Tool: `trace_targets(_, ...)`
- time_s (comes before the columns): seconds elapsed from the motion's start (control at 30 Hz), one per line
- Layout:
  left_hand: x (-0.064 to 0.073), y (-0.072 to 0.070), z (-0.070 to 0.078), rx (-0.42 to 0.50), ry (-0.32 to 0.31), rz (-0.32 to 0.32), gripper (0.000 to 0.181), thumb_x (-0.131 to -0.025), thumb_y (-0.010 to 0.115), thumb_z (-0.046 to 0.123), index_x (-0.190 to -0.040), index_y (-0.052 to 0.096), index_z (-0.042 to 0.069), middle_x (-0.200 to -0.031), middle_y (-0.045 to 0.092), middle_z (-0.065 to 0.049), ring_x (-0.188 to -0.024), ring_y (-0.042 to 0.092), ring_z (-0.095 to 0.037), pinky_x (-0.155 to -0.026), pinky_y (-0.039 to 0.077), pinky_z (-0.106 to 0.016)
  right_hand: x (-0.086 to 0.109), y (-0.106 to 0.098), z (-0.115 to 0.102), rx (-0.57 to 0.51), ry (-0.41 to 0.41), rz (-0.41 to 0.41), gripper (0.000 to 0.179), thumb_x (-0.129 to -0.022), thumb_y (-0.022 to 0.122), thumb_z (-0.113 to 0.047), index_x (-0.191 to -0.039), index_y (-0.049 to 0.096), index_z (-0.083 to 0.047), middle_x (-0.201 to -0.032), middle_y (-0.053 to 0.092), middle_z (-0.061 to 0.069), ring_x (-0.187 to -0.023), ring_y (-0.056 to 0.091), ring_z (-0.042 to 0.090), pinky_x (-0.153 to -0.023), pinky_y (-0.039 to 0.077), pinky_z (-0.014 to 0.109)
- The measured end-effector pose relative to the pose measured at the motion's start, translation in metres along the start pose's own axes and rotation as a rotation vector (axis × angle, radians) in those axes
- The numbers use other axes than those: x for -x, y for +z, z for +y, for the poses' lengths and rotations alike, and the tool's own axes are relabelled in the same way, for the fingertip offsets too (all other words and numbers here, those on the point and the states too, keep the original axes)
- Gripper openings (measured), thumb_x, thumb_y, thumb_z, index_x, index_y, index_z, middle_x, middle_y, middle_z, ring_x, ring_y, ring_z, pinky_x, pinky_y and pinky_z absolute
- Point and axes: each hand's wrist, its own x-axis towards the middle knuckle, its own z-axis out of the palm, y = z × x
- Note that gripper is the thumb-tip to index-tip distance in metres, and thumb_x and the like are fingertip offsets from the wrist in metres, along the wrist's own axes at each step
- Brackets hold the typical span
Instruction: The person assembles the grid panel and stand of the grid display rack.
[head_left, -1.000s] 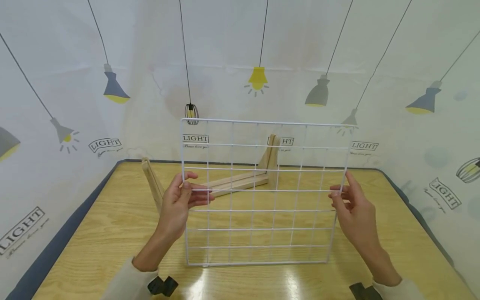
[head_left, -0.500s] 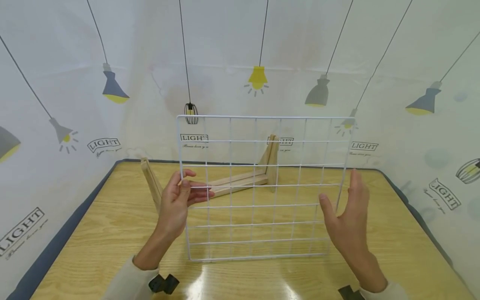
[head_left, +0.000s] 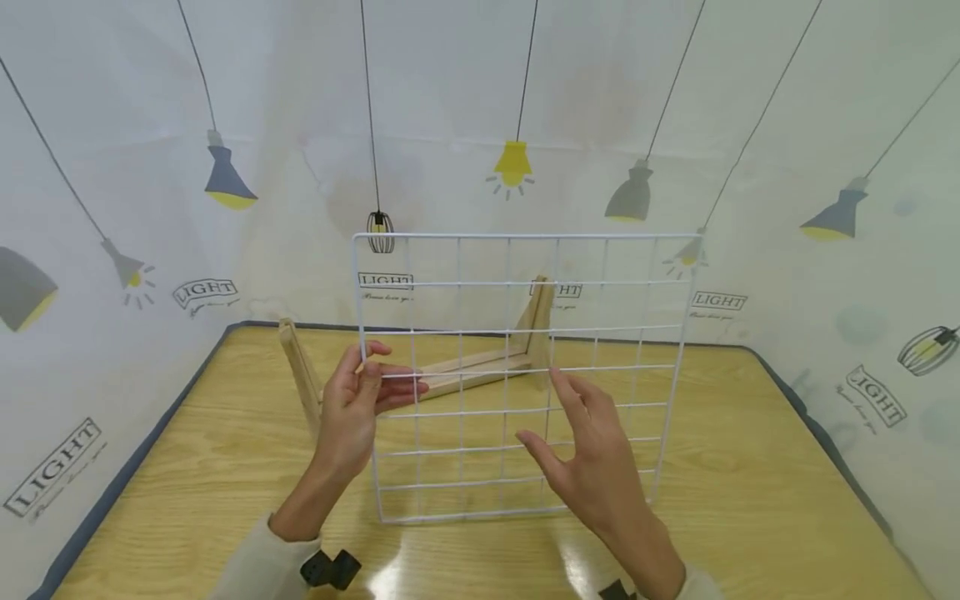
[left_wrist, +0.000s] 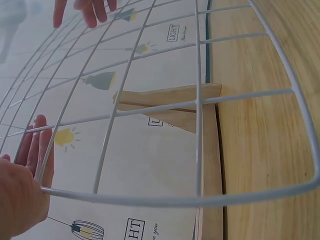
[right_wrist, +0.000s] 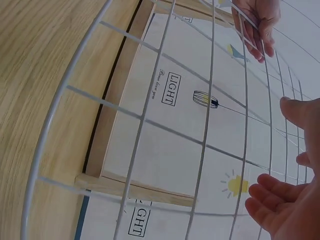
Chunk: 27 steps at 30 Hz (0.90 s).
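A white wire grid panel (head_left: pixel 525 236) stands nearly upright over the table, its wires also filling both wrist views. My left hand (head_left: pixel 352 408) grips its left edge, thumb on the near side and fingers passing behind. In front of the panel's right half is my right hand (head_left: pixel 600 467), fingers extended and thumb spread, holding nothing. The right wrist view shows this right hand (right_wrist: pixel 295 200) with its fingers beside the wires. Behind the grid, a grooved wooden stand (head_left: pixel 483 375) has a base bar and an upright at each end; the left hand hides part of it.
The wood-grain table (head_left: pixel 765 467) has a dark blue border along its back and sides. Behind it hangs a pale cloth backdrop (head_left: pixel 450 100) printed with lamps and LIGHT labels. The stand's left upright (head_left: pixel 300 367) leans close behind my left hand.
My right hand has let go of the panel's right edge, opened and moved left in front of the grid. My left hand keeps its grip; the panel has shifted slightly left.
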Motion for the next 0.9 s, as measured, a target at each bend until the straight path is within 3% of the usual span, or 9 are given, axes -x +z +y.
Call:
trace_targets(0.17, 0.000, 0.000, 0.004, -0.003, 0.018, 0.003, 0.019, -0.108, 0.037, 0.021, -0.118, 0.049, 0.010, -0.097, 0.076, -0.007, -0.085, 0.075, -0.019, -0.075, 0.061, -0.035, -0.006, 0.015, -0.003, -0.008, -0.022, 0.017, 0.072, -0.093, 0.066, -0.048, -0.148, 0.044, -0.008, -0.126, 0.057, 0.021, -0.119, 0.055, 0.037, -0.087, 0.056, 0.050)
trace_targets(0.4, -0.001, 0.000, 0.009, 0.004, 0.058, -0.010, 0.018, -0.109, 0.034, 0.015, -0.118, 0.049, 0.009, -0.097, 0.075, -0.006, -0.085, 0.075, -0.019, -0.075, 0.061, -0.034, -0.011, 0.032, -0.007, 0.060, -0.027, 0.093, 0.082, -0.078, 0.085, -0.030, -0.144, 0.047, -0.001, -0.116, 0.056, 0.023, -0.104, 0.059, 0.037, -0.080, 0.057, 0.048)
trace_targets(0.57, -0.002, 0.002, 0.009, 0.020, 0.086, -0.015, 0.018, -0.108, 0.036, 0.017, -0.117, 0.049, 0.010, -0.098, 0.076, -0.007, -0.085, 0.075, -0.019, -0.074, 0.061, -0.034, -0.015, 0.040, -0.008, 0.118, -0.016, 0.164, 0.081, -0.072, 0.090, -0.026, -0.139, 0.052, 0.002, -0.114, 0.058, 0.023, -0.102, 0.060, 0.038, -0.084, 0.054, 0.048)
trace_targets(0.77, -0.004, 0.003, 0.010, 0.038, 0.110, -0.002, 0.017, -0.108, 0.036, 0.017, -0.115, 0.051, 0.011, -0.098, 0.076, -0.006, -0.085, 0.075, -0.020, -0.075, 0.061, -0.034, -0.021, 0.042, -0.009, 0.148, -0.002, 0.178, 0.082, -0.070, 0.092, -0.025, -0.138, 0.053, -0.001, -0.116, 0.058, 0.020, -0.102, 0.060, 0.035, -0.083, 0.053, 0.046)
trace_targets(0.9, -0.005, 0.003, 0.009, 0.051, 0.141, -0.013, 0.019, -0.108, 0.035, 0.014, -0.115, 0.052, 0.010, -0.098, 0.076, -0.005, -0.085, 0.075, -0.020, -0.075, 0.061, -0.034, -0.022, 0.041, -0.010, 0.161, 0.003, 0.190, 0.079, -0.069, 0.093, -0.024, -0.135, 0.056, -0.001, -0.114, 0.059, 0.019, -0.094, 0.061, 0.034, -0.074, 0.054, 0.044)
